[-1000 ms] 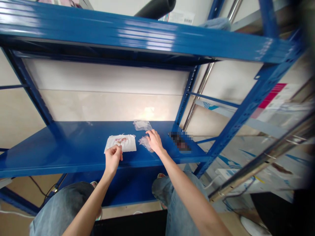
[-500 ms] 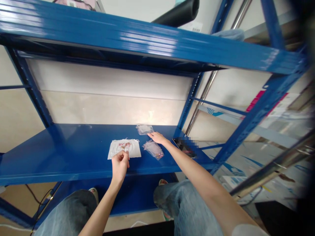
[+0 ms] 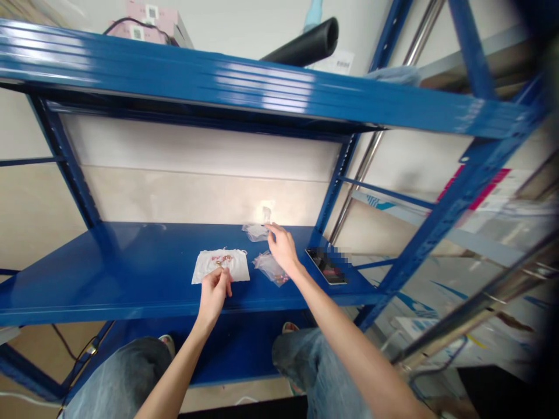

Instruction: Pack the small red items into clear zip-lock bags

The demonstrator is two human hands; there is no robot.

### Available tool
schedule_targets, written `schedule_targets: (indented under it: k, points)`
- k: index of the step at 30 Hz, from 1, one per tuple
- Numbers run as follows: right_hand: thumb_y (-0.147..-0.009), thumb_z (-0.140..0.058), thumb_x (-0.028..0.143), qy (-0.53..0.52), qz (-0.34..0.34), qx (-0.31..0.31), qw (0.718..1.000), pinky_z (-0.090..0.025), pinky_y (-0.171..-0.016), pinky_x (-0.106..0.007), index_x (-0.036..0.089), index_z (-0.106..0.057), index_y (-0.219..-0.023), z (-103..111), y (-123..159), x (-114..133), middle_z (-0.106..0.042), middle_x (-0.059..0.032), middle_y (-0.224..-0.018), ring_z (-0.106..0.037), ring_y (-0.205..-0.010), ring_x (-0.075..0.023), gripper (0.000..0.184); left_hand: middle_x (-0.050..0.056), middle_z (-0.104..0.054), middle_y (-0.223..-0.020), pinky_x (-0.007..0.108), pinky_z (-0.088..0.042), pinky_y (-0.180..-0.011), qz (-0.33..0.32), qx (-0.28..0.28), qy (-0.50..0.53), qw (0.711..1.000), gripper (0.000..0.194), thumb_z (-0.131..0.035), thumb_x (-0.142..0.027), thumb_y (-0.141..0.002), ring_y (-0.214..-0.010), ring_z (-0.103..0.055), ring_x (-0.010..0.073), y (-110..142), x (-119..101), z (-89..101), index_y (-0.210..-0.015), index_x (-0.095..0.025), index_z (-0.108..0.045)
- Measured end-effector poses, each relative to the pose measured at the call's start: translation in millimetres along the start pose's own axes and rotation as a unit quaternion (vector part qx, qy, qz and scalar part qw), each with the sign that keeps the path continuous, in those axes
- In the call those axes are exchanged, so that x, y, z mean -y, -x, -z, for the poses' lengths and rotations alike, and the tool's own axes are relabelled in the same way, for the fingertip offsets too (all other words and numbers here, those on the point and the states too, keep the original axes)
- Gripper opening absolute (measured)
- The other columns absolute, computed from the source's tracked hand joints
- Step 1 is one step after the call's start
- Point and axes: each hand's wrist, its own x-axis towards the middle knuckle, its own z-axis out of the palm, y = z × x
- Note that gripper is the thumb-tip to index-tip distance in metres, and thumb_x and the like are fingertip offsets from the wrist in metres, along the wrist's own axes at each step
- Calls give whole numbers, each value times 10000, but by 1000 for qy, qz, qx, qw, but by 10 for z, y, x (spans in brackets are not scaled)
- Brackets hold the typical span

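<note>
On the blue metal shelf (image 3: 131, 273) lies a white cloth (image 3: 222, 266) with small reddish bits on it. My left hand (image 3: 213, 291) is pinched closed at the cloth's near edge, holding a tiny item I cannot make out. My right hand (image 3: 283, 249) reaches to the back of the shelf and pinches a small clear plastic bag (image 3: 257, 231), lifting one corner. A second clear bag with small reddish pieces (image 3: 271, 267) lies just under my right wrist.
A dark phone (image 3: 328, 267) rests at the shelf's right end. The upper blue shelf (image 3: 262, 87) overhangs close above, with a black roll (image 3: 305, 43) and pink boxes (image 3: 152, 20) on it. Blue uprights and steel poles stand at the right. My knees are below the shelf.
My right hand left the nearer bag, reached back to the farther clear bag and now pinches it up. My left hand stayed pinched at the cloth's edge.
</note>
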Motion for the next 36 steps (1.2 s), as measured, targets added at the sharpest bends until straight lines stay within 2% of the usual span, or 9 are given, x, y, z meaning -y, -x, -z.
schedule_targets:
  k: [1, 3, 7, 11, 16, 20, 24, 31, 36]
  points:
    - [-961, -434, 119, -46, 40, -40, 997, -433, -1129, -404, 222, -682, -1271, 12, 128, 146, -685, -72, -1328, -576, -1321, -227, 410, 17, -602, -530, 231, -381, -472, -4, 13, 9, 1000, 464, -532, -548, -943, -479, -534, 137, 2, -24, 5, -699, -167, -634]
    - [-953, -446, 104, -109, 101, -82, 985, -458, -1094, -432, 237, -711, -1196, -17, 425, 402, -722, -60, -1252, -595, -1287, -230, 383, 71, -700, -720, 238, -443, -504, -9, 23, 36, 999, 468, -530, -573, -943, -639, -640, 177, 6, -74, 20, -844, -147, -699]
    - [-906, -461, 32, -134, 193, -58, 970, -474, -1054, -465, 237, -715, -1159, -200, 945, 628, -735, -72, -1206, -583, -1296, -242, 413, 132, -735, -1078, 295, -566, -685, -20, 11, 78, 997, 477, -565, -578, -932, -950, -697, 242, 11, -143, 51, -1060, -148, -728]
    - [-904, -475, 20, -100, 228, -14, 968, -478, -1026, -490, 220, -709, -1155, -324, 1133, 582, -726, -99, -1216, -577, -1302, -267, 397, 121, -738, -1076, 321, -587, -729, -17, 21, 63, 998, 437, -689, -538, -860, -986, -692, 264, -12, -130, 55, -1079, -164, -743]
    - [-927, -468, 31, -96, 247, -21, 964, -477, -1010, -484, 208, -708, -1126, -338, 1139, 575, -722, -101, -1202, -555, -1319, -273, 358, 79, -733, -917, 293, -561, -655, -25, 13, 34, 999, 318, -734, -465, -830, -827, -680, 219, -55, -39, 56, -964, -177, -738]
    - [-908, -483, 33, -129, 233, -33, 963, -497, -987, -462, 245, -724, -1065, -329, 1170, 631, -692, -83, -1226, -586, -1226, -259, 358, 38, -689, -803, 273, -552, -636, -26, -4, 42, 999, 283, -716, -460, -831, -765, -656, 189, -62, -6, 77, -825, -179, -680]
    - [-903, -468, 49, -152, 183, -44, 970, -513, -955, -438, 258, -685, -1154, -273, 1204, 662, -659, -86, -1195, -606, -1118, -254, 393, 36, -679, -841, 288, -572, -628, -8, -2, 87, 996, 288, -667, -470, -852, -766, -664, 187, -43, -41, 91, -824, -187, -621]
    - [-1013, -448, 208, -214, 88, -78, 970, -471, -1053, -439, 262, -537, -1351, -159, 1143, 674, -611, -113, -1228, -574, -1192, -258, 354, 64, -712, -791, 327, -551, -611, 7, 110, 96, 989, 338, -607, -536, -906, -648, -691, 210, 14, -170, 66, -847, -203, -610]
    - [-1022, -483, 262, -208, 80, -78, 972, -472, -1053, -440, 289, -530, -1415, -170, 1107, 639, -593, -109, -1256, -559, -1209, -267, 396, 77, -734, -801, 327, -541, -587, 32, 158, 82, 984, 408, -620, -600, -882, -612, -685, 213, 27, -203, 35, -935, -196, -645]
